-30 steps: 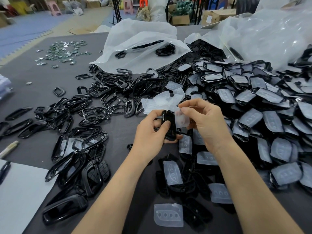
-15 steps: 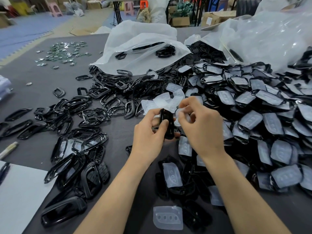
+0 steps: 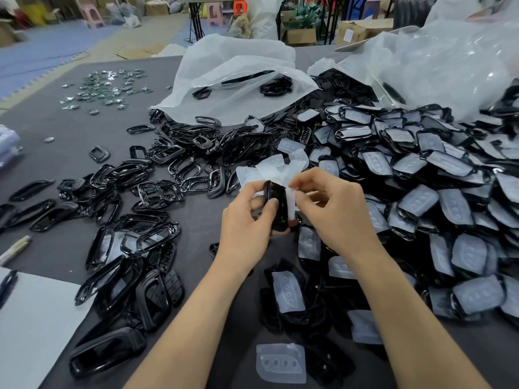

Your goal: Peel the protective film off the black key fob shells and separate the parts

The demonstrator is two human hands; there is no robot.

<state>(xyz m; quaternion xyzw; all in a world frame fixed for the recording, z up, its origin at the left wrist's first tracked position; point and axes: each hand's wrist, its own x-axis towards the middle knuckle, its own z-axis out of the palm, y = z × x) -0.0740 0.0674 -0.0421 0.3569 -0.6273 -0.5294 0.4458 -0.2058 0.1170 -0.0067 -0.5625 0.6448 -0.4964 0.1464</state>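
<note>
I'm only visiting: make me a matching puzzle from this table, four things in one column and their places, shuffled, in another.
Things: 1 black plastic key fob shell; 2 thin clear protective film; 3 small green and silvery parts; 4 white paper sheet.
Places: A far left of the dark grey table; B pinched by the right hand; C near left corner; D gripped by the left hand.
Pairs: 1-D, 2-B, 3-A, 4-C.

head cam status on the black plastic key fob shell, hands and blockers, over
Left hand grips black plastic key fob shell. Right hand pinches translucent white protective film at its right edge. Heap of film-covered shells close right, not blocking.
</note>
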